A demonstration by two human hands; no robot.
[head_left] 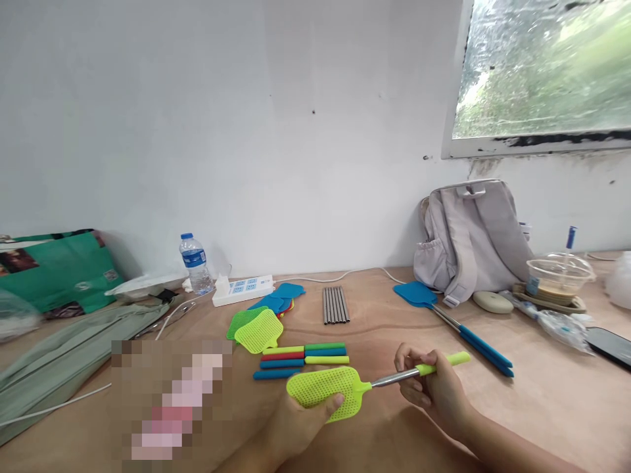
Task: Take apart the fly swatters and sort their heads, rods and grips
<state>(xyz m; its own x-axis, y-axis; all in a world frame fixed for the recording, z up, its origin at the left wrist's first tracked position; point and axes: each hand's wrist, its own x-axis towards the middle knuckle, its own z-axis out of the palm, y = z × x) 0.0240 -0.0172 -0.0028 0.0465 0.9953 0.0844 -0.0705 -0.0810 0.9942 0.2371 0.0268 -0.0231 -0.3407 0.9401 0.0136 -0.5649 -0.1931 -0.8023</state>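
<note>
A yellow-green fly swatter point(348, 384) lies across both hands in front of me. My left hand point(296, 420) grips its perforated head, thumb on top. My right hand point(441, 387) is closed around the yellow-green handle at the other end, with the metal shaft showing between the hands. Just beyond are loose handles point(325, 360) in blue, yellow, red and green, laid in rows. Farther back sit loose swatter heads point(259, 330), green and yellow-green over blue ones, and a row of metal tubes point(336, 305). To the right lie blue fly swatters point(478, 345) with handles fitted.
A water bottle point(194, 266) and a white power strip point(243, 290) stand by the wall. At the right are a grey backpack point(468, 236), a plastic cup point(557, 279) and a phone point(611, 347). Grey-green cloth point(93, 348) and a green bag point(73, 269) occupy the left.
</note>
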